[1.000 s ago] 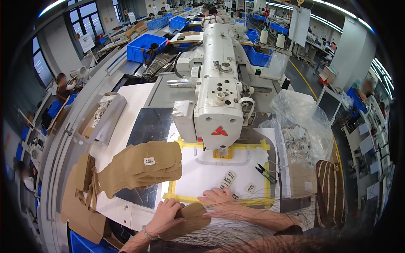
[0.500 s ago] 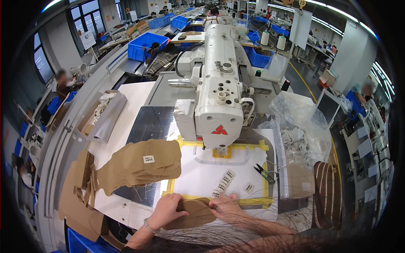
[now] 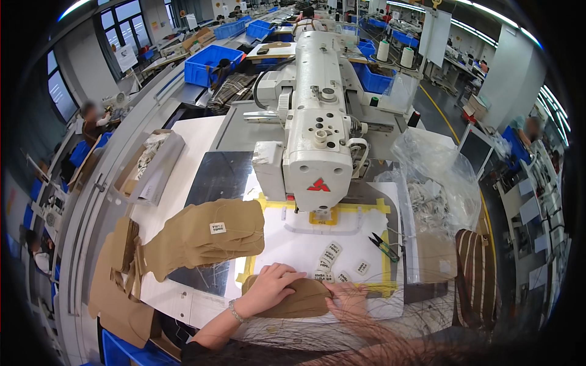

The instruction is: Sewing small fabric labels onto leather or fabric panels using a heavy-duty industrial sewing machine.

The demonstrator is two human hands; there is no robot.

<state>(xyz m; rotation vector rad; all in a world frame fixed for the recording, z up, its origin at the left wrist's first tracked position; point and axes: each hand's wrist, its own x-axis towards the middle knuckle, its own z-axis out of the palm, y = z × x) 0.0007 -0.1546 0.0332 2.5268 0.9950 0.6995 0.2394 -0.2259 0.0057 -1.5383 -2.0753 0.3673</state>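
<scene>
A brown cloth piece [image 3: 299, 299] lies at the near edge of the white, yellow-taped sheet [image 3: 299, 247]. My left hand [image 3: 271, 290] rests on top of it with fingers stretched out. At the cloth's right end is my right hand [image 3: 347, 300], its thumb and forefinger apart by the edge; hair strands partly cover this hand. Just beyond it, several small pale labels [image 3: 329, 255] lie in an overlapping row, and another label [image 3: 363, 266] sits apart to the right. A stack of brown cloth pieces [image 3: 210, 235], one label on top, lies to the left.
A white sewing machine [image 3: 318, 146] stands over the sheet's far side. Green-handled thread snips [image 3: 384, 247] lie at right, near a clear plastic bag [image 3: 427, 195]. Left are an open carton [image 3: 149, 165] and brown cardboard [image 3: 122, 305]. Striped cloth [image 3: 476, 274] hangs at right.
Both hands and the cloth piece have shifted right and slightly up. My right hand has gone from a pinch to fingers more spread. Another label now shows beside the row.
</scene>
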